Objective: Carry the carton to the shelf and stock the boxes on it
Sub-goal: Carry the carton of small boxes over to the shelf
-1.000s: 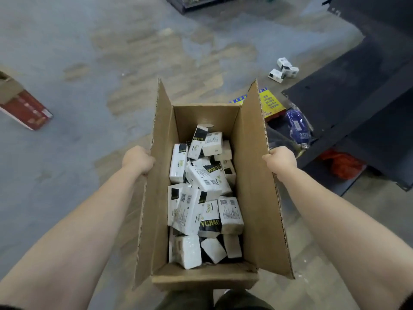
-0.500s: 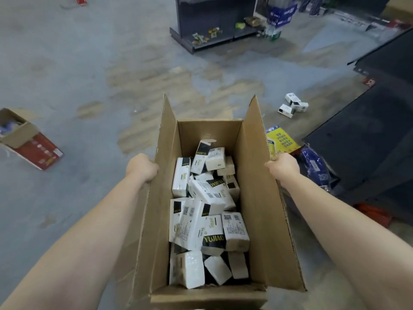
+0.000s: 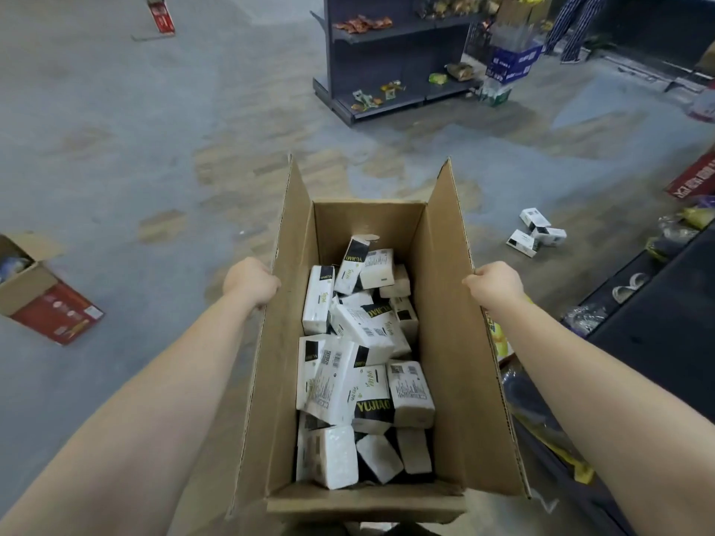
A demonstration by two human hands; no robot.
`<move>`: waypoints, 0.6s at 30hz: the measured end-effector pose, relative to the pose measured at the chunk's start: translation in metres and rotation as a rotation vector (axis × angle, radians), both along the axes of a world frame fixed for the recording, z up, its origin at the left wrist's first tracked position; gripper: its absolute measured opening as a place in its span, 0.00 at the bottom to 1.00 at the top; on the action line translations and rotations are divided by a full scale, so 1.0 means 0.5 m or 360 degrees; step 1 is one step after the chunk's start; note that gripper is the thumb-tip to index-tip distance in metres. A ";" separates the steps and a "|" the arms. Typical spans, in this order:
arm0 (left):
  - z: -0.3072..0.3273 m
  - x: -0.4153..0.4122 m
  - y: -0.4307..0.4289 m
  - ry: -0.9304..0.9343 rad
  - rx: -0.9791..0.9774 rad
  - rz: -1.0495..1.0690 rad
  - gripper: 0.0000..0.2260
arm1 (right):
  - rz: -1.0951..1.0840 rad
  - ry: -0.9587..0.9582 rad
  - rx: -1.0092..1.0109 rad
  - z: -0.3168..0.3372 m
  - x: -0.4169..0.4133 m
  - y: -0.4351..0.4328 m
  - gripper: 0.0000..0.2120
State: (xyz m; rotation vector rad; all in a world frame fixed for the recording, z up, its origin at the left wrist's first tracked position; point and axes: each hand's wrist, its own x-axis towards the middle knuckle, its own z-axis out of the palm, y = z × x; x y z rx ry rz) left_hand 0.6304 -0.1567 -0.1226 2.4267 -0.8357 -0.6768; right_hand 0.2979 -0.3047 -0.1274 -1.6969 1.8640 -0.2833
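1. the carton (image 3: pixel 456 381) is off the floor (image 3: pixel 154 168), held in front of the person's body. its long axis points away and its top is open, with both long flaps standing up.
2. inside it the boxes (image 3: pixel 363 338) lie in a loose jumble of white and black packs, none in rows. they look soft-wrapped and light, so i judge the load bulky rather than heavy. it is likely to slide toward whichever end dips.
3. the cardboard looks thin and the flaps look bendy. a hold on the walls or under the base seems safer than on the flaps alone, with the carton kept level.
4. the left hand (image 3: pixel 251 280) is curled tight against the outside of the left wall, about midway along, and its fingers are hidden. the right hand (image 3: pixel 497 282) mirrors it on the right wall, its thumb at the cardboard's edge. each grips the carton and nothing else.
5. both arms reach forward almost straight, wrists about level, squeezing in from either side.
6. just to the right is a dark shelf (image 3: pixel 665 323) with bags on its low tier.
7. further out, loose boxes (image 3: pixel 536 232) of the same kind lie on the floor. off to the left a red carton (image 3: pixel 46 303) lies open.
8. farthest, a grey shelf (image 3: pixel 387 32) with snack packs stands well apart, across the floor.
9. i cannot tell which shelf is the goal. the carrying looks under way and stocking has not begun.
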 end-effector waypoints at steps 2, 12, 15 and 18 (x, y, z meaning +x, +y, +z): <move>0.009 0.036 -0.045 -0.0012 -0.0016 -0.0010 0.19 | -0.0009 0.0000 -0.0027 0.007 0.034 -0.045 0.10; 0.012 0.192 -0.253 0.0102 -0.0038 -0.0109 0.21 | -0.0104 0.0039 -0.0090 0.009 0.160 -0.237 0.09; 0.053 0.260 -0.377 0.0034 -0.0013 -0.0183 0.20 | -0.0186 0.0017 -0.0113 0.027 0.230 -0.348 0.09; 0.066 0.309 -0.478 0.0011 0.0012 -0.0239 0.19 | -0.0232 0.0003 -0.0096 0.021 0.273 -0.435 0.10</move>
